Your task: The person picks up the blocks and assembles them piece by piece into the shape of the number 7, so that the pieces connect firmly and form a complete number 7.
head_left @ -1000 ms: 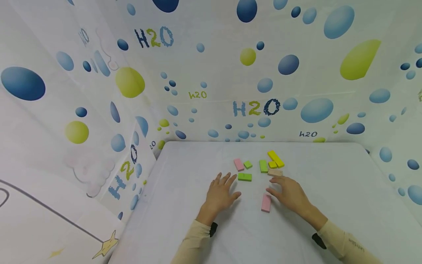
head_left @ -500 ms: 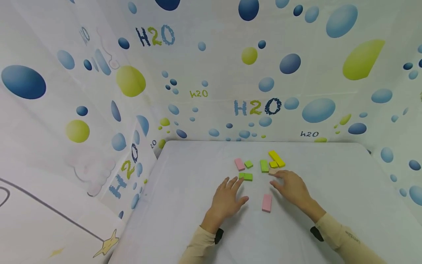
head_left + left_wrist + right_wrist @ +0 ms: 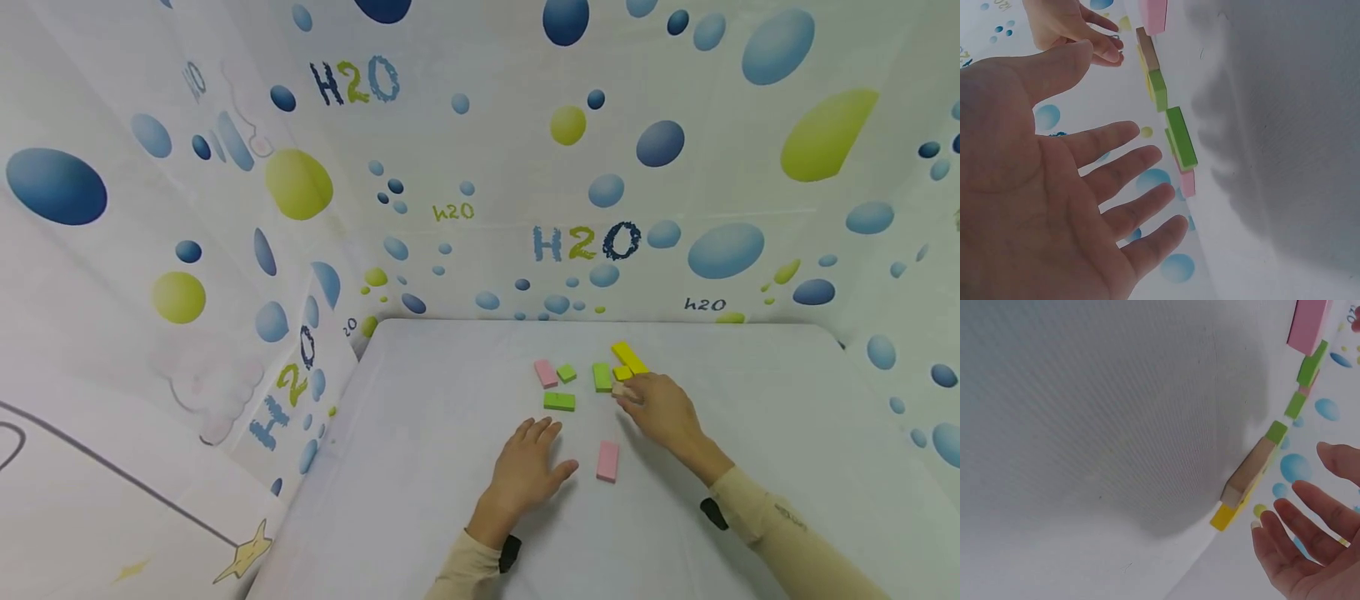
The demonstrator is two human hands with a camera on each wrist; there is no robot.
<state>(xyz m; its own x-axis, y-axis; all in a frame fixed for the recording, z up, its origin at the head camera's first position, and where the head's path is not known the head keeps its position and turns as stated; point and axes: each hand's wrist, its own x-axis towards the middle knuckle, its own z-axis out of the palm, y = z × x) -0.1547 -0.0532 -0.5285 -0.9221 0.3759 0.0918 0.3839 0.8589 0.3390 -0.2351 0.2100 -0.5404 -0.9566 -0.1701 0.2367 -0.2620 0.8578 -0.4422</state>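
Note:
The right hand (image 3: 665,414) is over the wooden block (image 3: 619,389), covering part of it. In the right wrist view the right hand (image 3: 1313,540) has loosely bent fingers beside the wooden block (image 3: 1250,470), with a gap between them. The left hand (image 3: 527,471) hovers with spread fingers over the table, nearer than the long green piece (image 3: 559,402) and left of the near pink block (image 3: 608,462). In the left wrist view the left hand (image 3: 1054,181) holds nothing.
Behind are a far pink block (image 3: 546,373), a small green block (image 3: 566,373), an upright-lying green block (image 3: 602,377), a small yellow block (image 3: 622,373) and a long yellow block (image 3: 628,357). A patterned sheet (image 3: 495,250) hangs beyond the white table (image 3: 390,467).
The right hand has moved away from beside the near pink block, up to the wooden block. The left hand has shifted right and toward the near edge. The blocks look unmoved.

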